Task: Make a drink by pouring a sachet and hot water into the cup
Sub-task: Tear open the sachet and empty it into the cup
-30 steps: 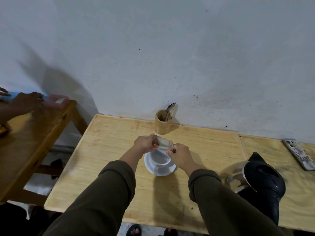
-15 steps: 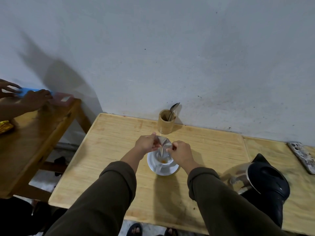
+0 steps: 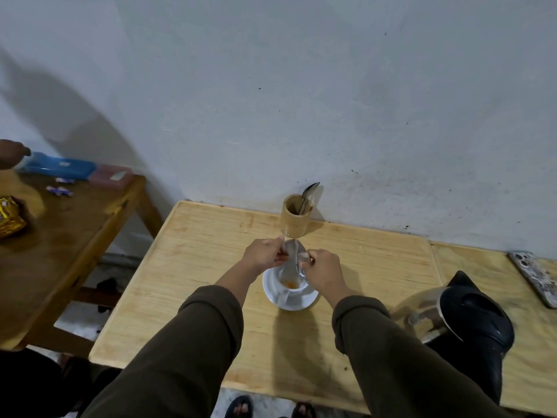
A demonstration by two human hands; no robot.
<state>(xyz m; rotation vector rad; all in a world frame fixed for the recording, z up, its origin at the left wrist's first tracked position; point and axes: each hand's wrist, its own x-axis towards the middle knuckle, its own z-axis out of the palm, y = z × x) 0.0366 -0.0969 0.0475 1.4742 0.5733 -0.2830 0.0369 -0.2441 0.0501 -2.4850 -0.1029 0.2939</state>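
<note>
Fingers point(image 3: 278, 257) of both hands pinch silvery foil sachet point(image 3: 291, 258), long axis upright, mouth directly above white ceramic cup point(image 3: 290, 289).

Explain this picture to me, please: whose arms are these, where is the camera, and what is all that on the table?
No machine here: the arms belong to a person wearing a camera on the head, so you look forward and down as they do. The left hand and the right hand together pinch a silvery sachet, tipped over a white cup on a saucer; orange powder lies in the cup. They stand on a light wooden table. By the wall is a wooden holder with a spoon. To the right sit a kettle with a black lid and a phone. At far left, another table holds a blue box and small packets.
</note>
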